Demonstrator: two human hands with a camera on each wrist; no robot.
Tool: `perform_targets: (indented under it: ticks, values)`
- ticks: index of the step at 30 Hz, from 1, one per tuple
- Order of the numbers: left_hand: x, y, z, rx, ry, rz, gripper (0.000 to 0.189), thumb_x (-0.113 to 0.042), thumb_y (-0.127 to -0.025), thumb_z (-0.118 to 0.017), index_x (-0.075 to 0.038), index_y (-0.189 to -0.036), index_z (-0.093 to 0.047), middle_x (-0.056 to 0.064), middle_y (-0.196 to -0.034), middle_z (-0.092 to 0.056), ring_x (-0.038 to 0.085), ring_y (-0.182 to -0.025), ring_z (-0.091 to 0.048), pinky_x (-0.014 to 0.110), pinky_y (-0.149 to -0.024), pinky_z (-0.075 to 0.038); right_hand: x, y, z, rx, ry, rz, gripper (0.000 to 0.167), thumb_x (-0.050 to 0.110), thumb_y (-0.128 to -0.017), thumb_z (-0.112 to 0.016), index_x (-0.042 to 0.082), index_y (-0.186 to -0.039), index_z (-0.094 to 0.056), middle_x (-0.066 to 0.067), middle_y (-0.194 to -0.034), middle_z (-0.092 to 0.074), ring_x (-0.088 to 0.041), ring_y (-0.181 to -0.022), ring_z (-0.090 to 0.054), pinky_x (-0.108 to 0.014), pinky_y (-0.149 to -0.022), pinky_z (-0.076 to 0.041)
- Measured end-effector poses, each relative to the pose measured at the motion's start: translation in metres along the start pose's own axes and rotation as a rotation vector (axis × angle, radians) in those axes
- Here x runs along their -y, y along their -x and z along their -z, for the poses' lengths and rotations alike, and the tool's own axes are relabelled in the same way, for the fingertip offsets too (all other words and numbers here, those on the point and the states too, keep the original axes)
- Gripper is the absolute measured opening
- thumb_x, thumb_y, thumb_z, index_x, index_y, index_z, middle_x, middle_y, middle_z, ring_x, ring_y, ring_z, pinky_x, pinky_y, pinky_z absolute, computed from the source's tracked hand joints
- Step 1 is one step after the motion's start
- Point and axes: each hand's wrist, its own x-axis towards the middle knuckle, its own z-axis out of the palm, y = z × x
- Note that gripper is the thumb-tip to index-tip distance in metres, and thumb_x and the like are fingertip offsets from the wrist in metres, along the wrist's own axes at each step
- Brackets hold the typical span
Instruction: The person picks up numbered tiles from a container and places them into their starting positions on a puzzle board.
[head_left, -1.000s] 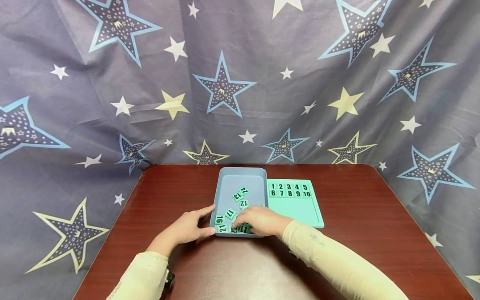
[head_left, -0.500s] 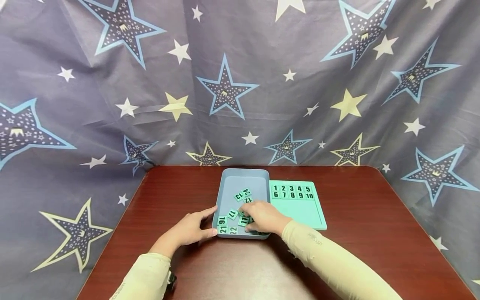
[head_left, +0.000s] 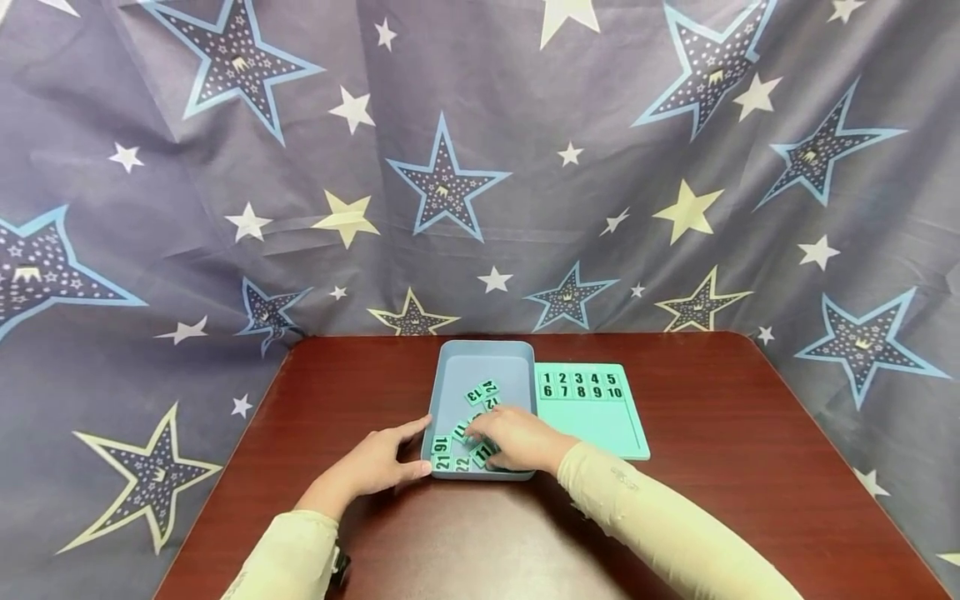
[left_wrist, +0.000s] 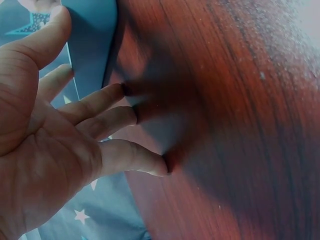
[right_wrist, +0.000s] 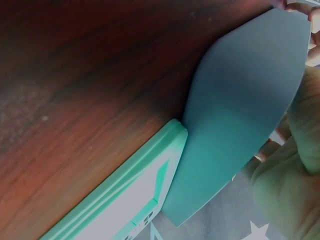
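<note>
A grey-blue tray (head_left: 491, 360) holds several loose green number tiles. My left hand (head_left: 377, 461) rests at its near left side, thumb and forefinger touching the rim; the other fingers of this left hand (left_wrist: 55, 135) spread out near the table. My right hand (head_left: 522, 439) reaches into the tray from the right, with thumb and forefinger apart around the 11 tile (head_left: 483, 453). Close by lie the 17 tile (head_left: 460, 431), 22 tile (head_left: 462, 464), 21 tile (head_left: 442, 463) and 16 tile (head_left: 440, 444). The tray wall (right_wrist: 235, 100) hides the right fingertips in the right wrist view.
A mint-green board (head_left: 592, 423) abuts the tray's right side, with tiles 1 to 10 in two rows along its top. Farther up the tray lie the 13 tile (head_left: 474, 394) and 24 tile (head_left: 490, 387). A star-patterned curtain (head_left: 337, 275) hangs behind the table (head_left: 360, 375).
My right hand has shifted about among the tiles, first up and right, then back left. The 22 tile has come into view and the 11 tile is turned. My left hand stays put.
</note>
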Motion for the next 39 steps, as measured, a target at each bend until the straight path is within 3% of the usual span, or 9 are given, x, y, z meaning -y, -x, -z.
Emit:
perform_targets:
  ticks: [5, 9, 14, 19, 21, 25, 29, 39]
  values:
    - [0.002, 0.001, -0.003, -0.002, 0.008, 0.003, 0.081, -0.039, -0.094, -0.084, -0.020, -0.164, -0.047, 0.019, -0.156, -0.059, 0.039, -0.145, -0.056, 0.060, -0.116, -0.047, 0.001, -0.001, -0.003, 0.037, 0.006, 0.009, 0.050, 0.022, -0.085, -0.091, 0.019, -0.132, -0.074, 0.008, -0.114, -0.080, -0.015, -0.111, -0.069, -0.035, -0.103, -0.054]
    - [0.003, 0.001, -0.004, -0.007, 0.008, 0.011, 0.081, -0.039, -0.094, -0.083, -0.022, -0.164, -0.047, 0.019, -0.157, -0.058, 0.039, -0.146, -0.055, 0.060, -0.117, -0.046, 0.002, 0.003, 0.000, -0.006, -0.037, -0.018, 0.052, 0.025, -0.088, -0.090, 0.016, -0.135, -0.070, 0.005, -0.112, -0.080, -0.017, -0.108, -0.068, -0.036, -0.100, -0.055]
    - [0.003, 0.000, -0.005, -0.003, 0.005, 0.004, 0.081, -0.039, -0.095, -0.083, -0.021, -0.164, -0.046, 0.020, -0.157, -0.058, 0.040, -0.147, -0.054, 0.061, -0.117, -0.046, -0.009, 0.018, 0.025, -0.169, -0.120, -0.080, 0.060, 0.023, -0.092, -0.086, 0.007, -0.144, -0.062, -0.001, -0.116, -0.079, -0.023, -0.111, -0.072, -0.044, -0.104, -0.057]
    - [0.006, -0.001, -0.004, -0.010, -0.005, 0.008, 0.080, -0.040, -0.095, -0.082, -0.022, -0.165, -0.046, 0.020, -0.158, -0.057, 0.040, -0.148, -0.053, 0.060, -0.118, -0.046, -0.045, 0.040, 0.047, -0.397, -0.121, -0.284, 0.061, 0.016, -0.088, -0.089, 0.007, -0.142, -0.061, -0.005, -0.112, -0.080, -0.029, -0.104, -0.076, -0.049, -0.092, -0.061]
    - [0.007, -0.001, -0.004, -0.010, -0.009, 0.015, 0.080, -0.040, -0.095, -0.082, -0.023, -0.165, -0.046, 0.019, -0.158, -0.057, 0.039, -0.148, -0.053, 0.060, -0.118, -0.046, -0.061, 0.048, 0.044, -0.434, -0.095, -0.347, 0.061, 0.013, -0.087, -0.090, 0.008, -0.141, -0.061, -0.006, -0.110, -0.079, -0.030, -0.099, -0.076, -0.049, -0.086, -0.060]
    - [0.008, -0.001, -0.004, -0.005, -0.003, 0.019, 0.080, -0.041, -0.095, -0.083, -0.023, -0.164, -0.047, 0.018, -0.158, -0.058, 0.038, -0.148, -0.054, 0.060, -0.117, -0.046, -0.081, 0.059, 0.025, -0.361, -0.042, -0.370, 0.060, 0.011, -0.087, -0.089, 0.005, -0.139, -0.062, -0.008, -0.106, -0.080, -0.030, -0.093, -0.076, -0.048, -0.083, -0.061]
    - [0.008, -0.001, -0.004, -0.005, -0.009, 0.002, 0.081, -0.041, -0.094, -0.083, -0.021, -0.164, -0.047, 0.020, -0.157, -0.058, 0.040, -0.147, -0.055, 0.061, -0.117, -0.046, -0.086, 0.062, 0.007, -0.267, -0.040, -0.373, 0.058, 0.011, -0.088, -0.088, 0.003, -0.139, -0.062, -0.009, -0.108, -0.081, -0.030, -0.098, -0.078, -0.050, -0.087, -0.061]
    - [0.007, -0.004, -0.005, -0.016, -0.009, 0.010, 0.080, -0.041, -0.095, -0.082, -0.023, -0.164, -0.047, 0.019, -0.157, -0.058, 0.039, -0.148, -0.054, 0.060, -0.118, -0.045, -0.085, 0.057, -0.002, -0.302, -0.156, -0.412, 0.055, 0.003, -0.088, -0.086, -0.003, -0.138, -0.063, -0.019, -0.122, -0.075, -0.033, -0.101, -0.076, -0.050, -0.095, -0.060]
